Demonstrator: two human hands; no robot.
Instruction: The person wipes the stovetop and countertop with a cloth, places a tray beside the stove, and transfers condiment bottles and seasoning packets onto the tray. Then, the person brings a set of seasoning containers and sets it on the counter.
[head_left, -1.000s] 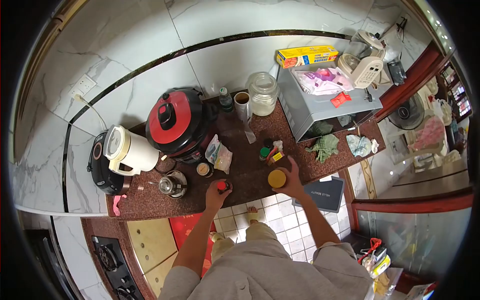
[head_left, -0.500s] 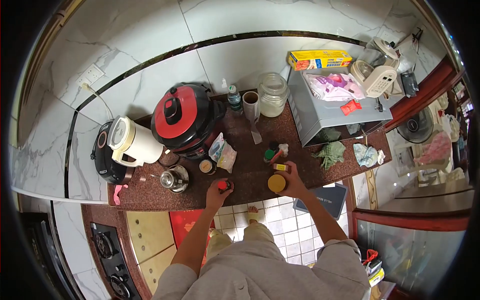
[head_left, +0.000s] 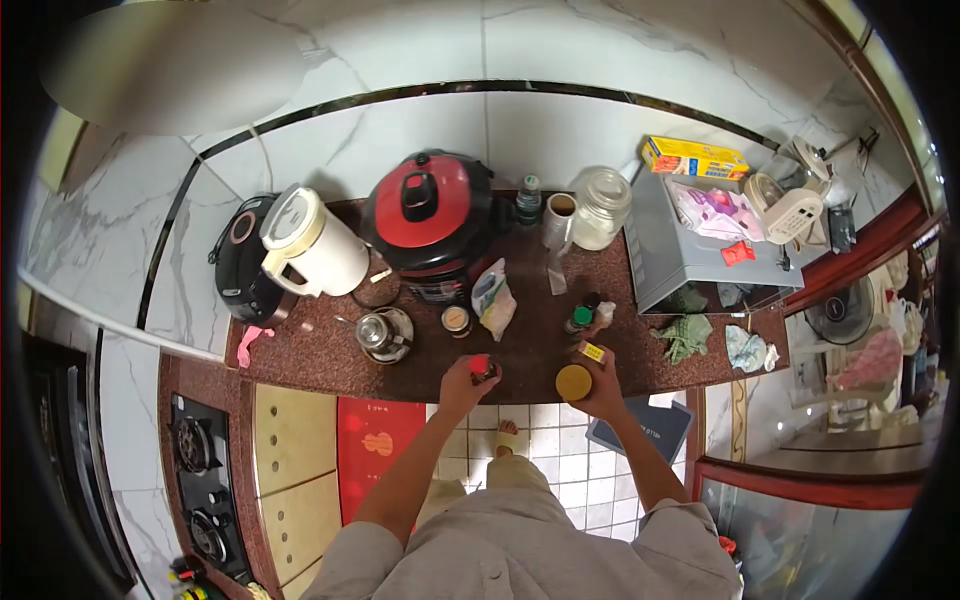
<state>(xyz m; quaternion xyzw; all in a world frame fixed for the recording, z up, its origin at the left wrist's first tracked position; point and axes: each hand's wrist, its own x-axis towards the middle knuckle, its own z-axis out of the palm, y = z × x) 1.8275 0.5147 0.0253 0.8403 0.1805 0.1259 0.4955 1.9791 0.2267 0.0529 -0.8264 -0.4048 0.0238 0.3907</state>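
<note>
Clock refs: 12 = away from the wearer, toward the wall. Left hand [head_left: 462, 389]: grip closed round the small red-capped bottle [head_left: 480, 366], cap up, at the near edge of the table [head_left: 300, 362]. Right hand [head_left: 604, 388]: grip curled round the yellow-lidded jar [head_left: 574, 382] from its 3 o'clock side, lid up, opened only to jar width. Jar is at 3 o'clock from the bottle, apart from it. Can't tell if either base touches the table. Small yellow-labelled item [head_left: 592, 352] sits at the right fingers, 1 o'clock of the jar; can't tell if held.

Green-capped bottle [head_left: 579, 318] stands at 12 from the jar. Small round tub [head_left: 456, 320] at 11 from the red cap, plastic packet [head_left: 494, 302] just beside it. Glass pot [head_left: 376, 333] at 10 from the left hand, on a saucer. Red-and-black cooker [head_left: 425, 205] further back, 11 o'clock. Green cloth [head_left: 686, 338] at 2 from the right hand, in front of the grey oven [head_left: 670, 245].
</note>
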